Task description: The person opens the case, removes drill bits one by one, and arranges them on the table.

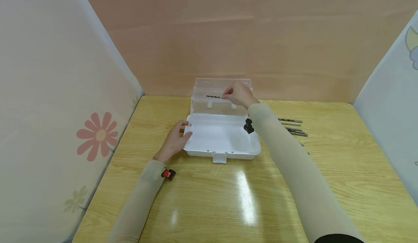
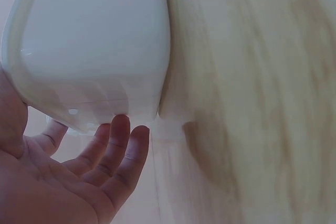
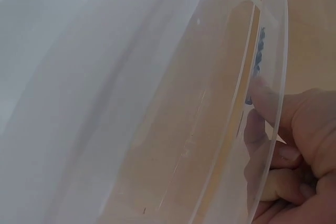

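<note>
A white plastic case (image 1: 222, 134) sits on the table with its clear lid (image 1: 209, 107) swung up at the back; the inside that shows holds nothing. My left hand (image 1: 174, 139) grips the case's left end, thumb at the rim and fingertips against the outer wall (image 2: 89, 98). Over the lid, my right hand (image 1: 240, 94) pinches a dark twist drill bit (image 1: 213, 97) by one end, its fluted part pointing left. Through the clear plastic in the right wrist view, the bit (image 3: 259, 51) shows beside the thumb.
Several more drill bits (image 1: 295, 130) lie on the table right of the case, partly hidden by the right sleeve (image 1: 290, 163). A latch (image 1: 219, 158) juts from the case's front. A brown wall (image 1: 228, 47) stands behind the table, with pale panels at both sides.
</note>
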A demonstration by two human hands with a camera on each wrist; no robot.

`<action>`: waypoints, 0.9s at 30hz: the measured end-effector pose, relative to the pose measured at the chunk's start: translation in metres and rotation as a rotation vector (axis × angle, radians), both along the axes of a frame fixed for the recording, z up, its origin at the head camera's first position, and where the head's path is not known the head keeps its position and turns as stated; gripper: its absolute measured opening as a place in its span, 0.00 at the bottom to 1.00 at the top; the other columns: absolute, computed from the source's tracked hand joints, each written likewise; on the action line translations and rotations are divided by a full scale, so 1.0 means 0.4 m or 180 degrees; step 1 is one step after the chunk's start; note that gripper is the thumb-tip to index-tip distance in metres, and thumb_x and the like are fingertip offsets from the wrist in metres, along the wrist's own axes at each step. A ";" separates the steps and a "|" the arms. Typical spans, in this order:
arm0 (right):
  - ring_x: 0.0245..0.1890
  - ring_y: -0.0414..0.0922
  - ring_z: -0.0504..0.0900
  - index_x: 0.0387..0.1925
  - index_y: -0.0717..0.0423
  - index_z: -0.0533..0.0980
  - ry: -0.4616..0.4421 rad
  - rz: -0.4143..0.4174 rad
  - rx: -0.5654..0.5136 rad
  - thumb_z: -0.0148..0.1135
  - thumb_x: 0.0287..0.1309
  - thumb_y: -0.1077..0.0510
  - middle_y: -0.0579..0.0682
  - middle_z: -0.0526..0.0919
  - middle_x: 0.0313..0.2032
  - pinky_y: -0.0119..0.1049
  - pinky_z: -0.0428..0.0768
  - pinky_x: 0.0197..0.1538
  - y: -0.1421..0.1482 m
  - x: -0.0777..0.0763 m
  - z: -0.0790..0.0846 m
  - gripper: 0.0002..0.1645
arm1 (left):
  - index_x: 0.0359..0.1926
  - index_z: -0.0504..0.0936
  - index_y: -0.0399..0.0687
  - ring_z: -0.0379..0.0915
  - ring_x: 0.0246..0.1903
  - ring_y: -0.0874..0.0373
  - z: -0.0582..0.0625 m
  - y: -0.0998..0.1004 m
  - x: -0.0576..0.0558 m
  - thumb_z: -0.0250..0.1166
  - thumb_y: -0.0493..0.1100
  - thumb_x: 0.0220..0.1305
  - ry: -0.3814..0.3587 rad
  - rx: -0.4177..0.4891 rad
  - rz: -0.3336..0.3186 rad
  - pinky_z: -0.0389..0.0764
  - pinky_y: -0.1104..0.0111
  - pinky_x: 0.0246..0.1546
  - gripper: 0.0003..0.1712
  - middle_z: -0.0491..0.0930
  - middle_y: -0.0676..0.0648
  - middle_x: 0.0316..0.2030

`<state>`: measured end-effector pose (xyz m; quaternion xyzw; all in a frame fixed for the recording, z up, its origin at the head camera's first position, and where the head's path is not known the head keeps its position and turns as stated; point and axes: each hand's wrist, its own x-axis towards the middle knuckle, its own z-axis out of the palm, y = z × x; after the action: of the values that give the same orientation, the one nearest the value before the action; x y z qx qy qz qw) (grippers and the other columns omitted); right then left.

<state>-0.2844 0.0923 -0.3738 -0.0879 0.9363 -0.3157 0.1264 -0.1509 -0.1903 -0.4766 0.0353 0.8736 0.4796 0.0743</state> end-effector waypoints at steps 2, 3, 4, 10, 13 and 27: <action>0.56 0.52 0.83 0.49 0.54 0.89 0.0004 0.0011 0.0019 0.68 0.73 0.52 0.54 0.90 0.53 0.52 0.81 0.64 0.000 0.002 0.000 0.13 | 0.68 0.72 0.49 0.78 0.61 0.40 0.001 0.001 0.003 0.61 0.45 0.79 0.0003 0.0006 -0.0012 0.84 0.49 0.56 0.21 0.74 0.40 0.69; 0.55 0.52 0.83 0.49 0.54 0.89 0.0015 0.0019 0.0033 0.68 0.73 0.52 0.53 0.90 0.53 0.52 0.81 0.64 0.000 0.003 0.000 0.12 | 0.68 0.72 0.48 0.78 0.61 0.40 0.001 0.002 0.005 0.61 0.45 0.79 0.0000 0.0011 -0.0015 0.84 0.50 0.56 0.21 0.74 0.40 0.69; 0.55 0.52 0.83 0.49 0.54 0.89 0.0013 0.0020 0.0024 0.68 0.73 0.52 0.53 0.90 0.53 0.52 0.81 0.64 -0.001 0.004 0.000 0.12 | 0.68 0.72 0.48 0.78 0.61 0.40 0.001 0.002 0.007 0.61 0.45 0.79 -0.0007 0.0011 -0.0016 0.85 0.50 0.55 0.21 0.74 0.40 0.69; 0.57 0.52 0.84 0.50 0.52 0.90 0.0045 0.0064 -0.0031 0.71 0.70 0.50 0.52 0.90 0.54 0.52 0.82 0.63 -0.012 0.003 -0.009 0.14 | 0.68 0.72 0.49 0.77 0.61 0.40 0.000 0.000 0.012 0.60 0.45 0.79 -0.0045 -0.0015 -0.0007 0.84 0.49 0.57 0.21 0.74 0.40 0.69; 0.57 0.52 0.84 0.49 0.51 0.90 0.0082 0.0083 -0.0036 0.71 0.70 0.49 0.51 0.90 0.54 0.52 0.83 0.62 -0.018 0.001 -0.013 0.14 | 0.68 0.71 0.49 0.77 0.62 0.40 0.000 -0.001 0.014 0.60 0.45 0.79 -0.0034 -0.0007 -0.0033 0.84 0.49 0.57 0.21 0.74 0.40 0.70; 0.53 0.51 0.84 0.48 0.53 0.89 0.0263 0.0138 0.0020 0.67 0.73 0.53 0.52 0.90 0.53 0.50 0.84 0.59 -0.033 -0.004 -0.020 0.11 | 0.67 0.72 0.48 0.79 0.61 0.39 0.007 -0.001 0.011 0.61 0.44 0.79 -0.0055 -0.0010 -0.0016 0.85 0.48 0.57 0.21 0.74 0.38 0.69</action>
<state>-0.2860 0.0792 -0.3816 -0.1208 0.9396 -0.3061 0.0947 -0.1465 -0.1907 -0.4738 0.0332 0.8736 0.4784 0.0832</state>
